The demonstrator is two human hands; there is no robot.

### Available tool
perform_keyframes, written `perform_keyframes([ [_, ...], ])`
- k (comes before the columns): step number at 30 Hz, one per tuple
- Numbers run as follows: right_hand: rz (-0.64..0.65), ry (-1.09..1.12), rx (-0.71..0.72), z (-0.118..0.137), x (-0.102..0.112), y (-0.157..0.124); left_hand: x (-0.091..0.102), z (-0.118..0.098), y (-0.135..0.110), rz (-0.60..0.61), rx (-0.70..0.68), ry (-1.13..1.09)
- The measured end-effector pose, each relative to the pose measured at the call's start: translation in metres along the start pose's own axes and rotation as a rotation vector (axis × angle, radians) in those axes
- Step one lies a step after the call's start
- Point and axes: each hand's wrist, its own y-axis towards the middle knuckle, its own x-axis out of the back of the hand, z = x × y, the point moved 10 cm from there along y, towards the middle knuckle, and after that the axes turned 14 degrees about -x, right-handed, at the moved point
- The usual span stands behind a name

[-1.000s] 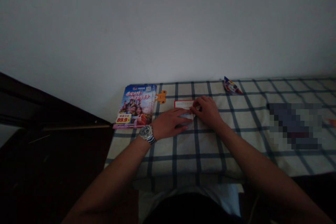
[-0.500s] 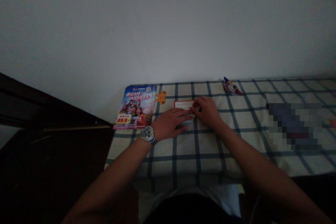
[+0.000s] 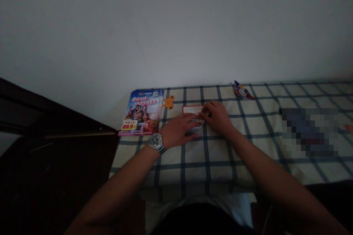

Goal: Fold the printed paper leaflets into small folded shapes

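1. On my feed, a card (image 3: 190,109) lies on checked cloth (image 3: 194,170).
2. My left hand (image 3: 178,131) spreads loose fingers over it.
3. My right hand (image 3: 217,116) bunches its fingertips at the card's edge; whether gripping, I can't tell.

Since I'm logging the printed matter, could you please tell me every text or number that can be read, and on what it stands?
"89.9": top flyer, on the pale label at its lower left.
Flyer's Chinese title and smaller print: too blurred to quote surely.
Red-edged paper: line of print too small to read.
Blue packet: markings too blurred.
Wristwatch: dial too small.
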Motion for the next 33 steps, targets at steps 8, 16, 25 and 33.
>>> perform_keyframes([
  [8, 0.018, 0.084, 0.072, 0.007, 0.007, -0.006, 0.0, -0.001, 0.0, -0.014, 0.048, 0.033],
  [16, -0.042, 0.172, 0.125, 0.008, 0.019, -0.01, 0.005, 0.0, -0.003, -0.041, 0.085, 0.092],
  [25, 0.123, 0.139, 0.238, 0.018, 0.008, -0.017, 0.005, -0.001, -0.003, -0.022, 0.088, 0.125],
  [33, 0.148, 0.12, 0.243, 0.017, 0.003, -0.017, 0.003, 0.0, -0.002, 0.008, 0.087, 0.151],
])
